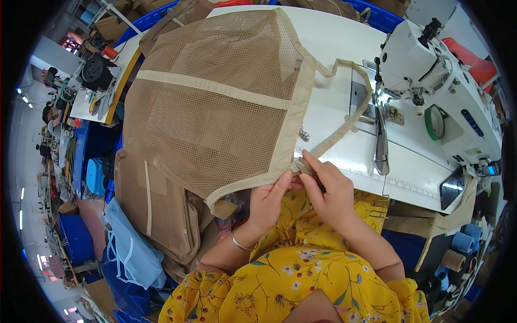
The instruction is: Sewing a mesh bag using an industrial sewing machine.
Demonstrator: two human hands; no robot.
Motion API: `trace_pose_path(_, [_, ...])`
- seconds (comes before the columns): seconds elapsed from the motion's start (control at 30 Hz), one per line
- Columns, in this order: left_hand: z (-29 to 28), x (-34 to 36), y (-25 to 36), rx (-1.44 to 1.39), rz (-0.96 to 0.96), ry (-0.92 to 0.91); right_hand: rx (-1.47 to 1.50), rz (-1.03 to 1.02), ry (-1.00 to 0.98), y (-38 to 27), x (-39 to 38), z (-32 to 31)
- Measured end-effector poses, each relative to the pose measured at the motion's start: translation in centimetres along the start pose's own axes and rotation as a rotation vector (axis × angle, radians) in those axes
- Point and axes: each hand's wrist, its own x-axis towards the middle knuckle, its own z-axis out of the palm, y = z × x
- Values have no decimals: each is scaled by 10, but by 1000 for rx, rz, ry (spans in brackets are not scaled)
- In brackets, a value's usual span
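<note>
A large brown mesh piece with beige fabric binding along its edges is spread over the left side of the white table. My left hand is closed on its bound near corner, thumb on top. Right beside it, my right hand pinches the same corner where a loose beige binding strip begins. The strip loops away to the right, toward the sewing machine, and bends back to the mesh piece's far edge. My fingers partly hide the fold between them.
A green tape roll hangs by the machine, and a dark phone lies at the table's right edge. Folded brown fabric is stacked at left above a light blue cloth. Thread spools stand at lower right.
</note>
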Motion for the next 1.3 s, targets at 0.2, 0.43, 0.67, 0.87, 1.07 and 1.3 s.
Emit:
trace_pose_path(0.2, [-2,-1,3,27,1,-51,1616,669,-47,12,5,-23])
trace_pose_path(0.43, [-4,-4,0,-12,24,-10,109,114,-101,-8,-2,-17])
trace_pose_path(0.67, [-1,-4,1,-3,34,-5,64,70,-54,-6,-2,-14])
trace_pose_path(0.87, [0,-3,1,-20,8,15,50,91,-59,-7,-1,-14])
trace_pose_path(1.07, [-2,-3,-1,6,4,7,25,97,-58,-7,-1,-14])
trace_pose_path(1.3, [0,-3,1,29,-6,46,4,125,-100,-9,0,-17])
